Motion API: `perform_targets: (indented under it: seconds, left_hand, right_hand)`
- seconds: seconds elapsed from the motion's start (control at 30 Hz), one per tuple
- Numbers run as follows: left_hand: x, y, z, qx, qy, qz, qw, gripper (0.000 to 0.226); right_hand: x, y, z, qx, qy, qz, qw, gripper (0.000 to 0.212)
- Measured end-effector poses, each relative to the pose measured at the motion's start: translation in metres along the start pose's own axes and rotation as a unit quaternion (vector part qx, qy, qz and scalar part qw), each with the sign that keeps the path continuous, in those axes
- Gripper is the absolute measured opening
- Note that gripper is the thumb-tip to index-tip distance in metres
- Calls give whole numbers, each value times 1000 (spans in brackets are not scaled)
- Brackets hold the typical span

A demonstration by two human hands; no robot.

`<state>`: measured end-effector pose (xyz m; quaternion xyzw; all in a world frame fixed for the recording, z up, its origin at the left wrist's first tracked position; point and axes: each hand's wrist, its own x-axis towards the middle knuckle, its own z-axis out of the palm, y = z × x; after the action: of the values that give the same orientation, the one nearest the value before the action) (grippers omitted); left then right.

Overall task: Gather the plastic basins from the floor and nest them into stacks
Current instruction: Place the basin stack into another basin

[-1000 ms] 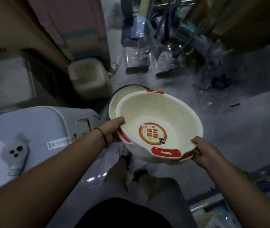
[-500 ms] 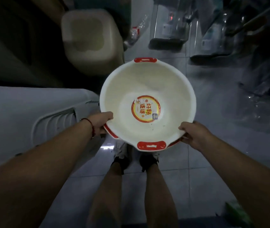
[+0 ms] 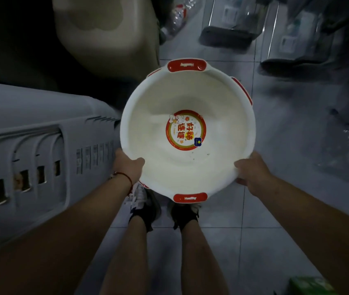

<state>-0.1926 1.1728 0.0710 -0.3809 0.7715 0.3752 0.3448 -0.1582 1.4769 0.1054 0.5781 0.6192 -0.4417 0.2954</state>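
Head view looks straight down at a white plastic basin [image 3: 190, 167] with red handle patches on its rim and a round red and yellow sticker in its bottom, held level above the tiled floor [image 3: 222, 241] in front of the person's shoes. Left hand [image 3: 128, 167] grips the near-left rim, thumb hooked over the inside wall and the other fingers hidden beneath. Right hand [image 3: 252, 171] grips the near-right rim, its fingers curled round the edge. A red string bracelet [image 3: 124, 177] circles the left wrist. Just beside the basin on the left lies a pale grey appliance [image 3: 31, 135] with vent slots, and beyond it stands a beige bin [image 3: 105, 35], blurred
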Motion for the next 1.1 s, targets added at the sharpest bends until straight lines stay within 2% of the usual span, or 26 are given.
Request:
perform_targets:
  seconds: [0.13, 0.23, 0.33, 0.47, 0.53, 0.6, 0.7, 0.77, 0.87, 0.97, 1.07, 1.1]
  left_hand:
    - [6, 1, -6, 45, -43, -12, 998, 61]
    - [-15, 21, -18, 121, -32, 45, 991, 52]
    - [-52, 62, -44, 219, -17, 148, 964, 49]
    - [-123, 142, -97, 355, -26, 204, 912, 66]
    - [-179, 182, -139, 409, 7, 238, 881, 72]
    - [-240, 216, -188, 418, 58, 298, 857, 66]
    - [-317, 256, -271, 397, 132, 321, 850, 70]
    - [-353, 272, -328, 356, 174, 319, 861, 77]
    - [-399, 267, -406, 283, 251, 315, 871, 78]
    - [-441, 231, -464, 240, 311, 276, 877, 79]
    - [-479, 176, -512, 235, 369, 190, 879, 85]
    - [-491, 157, -525, 223, 380, 165, 882, 88]
  right_hand:
    - [-10, -14, -4, -63, -12, 9, 998, 50]
    - [-38, -28, -10, -164, -11, -79, 983, 58]
    - [-87, -56, -17, -302, -10, -204, 931, 70]
    - [-181, -122, -36, -449, -19, -290, 845, 72]
    - [-245, -158, -54, -454, -2, -331, 827, 73]
    - [-312, -191, -71, -432, 19, -381, 817, 71]
    - [-408, -249, -81, -406, 23, -453, 794, 74]
    - [-475, -288, -79, -403, 19, -511, 759, 81]
    - [-568, -324, -65, -411, 19, -612, 676, 78]
    - [-644, -336, -48, -423, 23, -673, 607, 72]
    - [-709, -327, -17, -479, 3, -710, 517, 67]
    - [-727, -320, -4, -491, -11, -715, 497, 69]
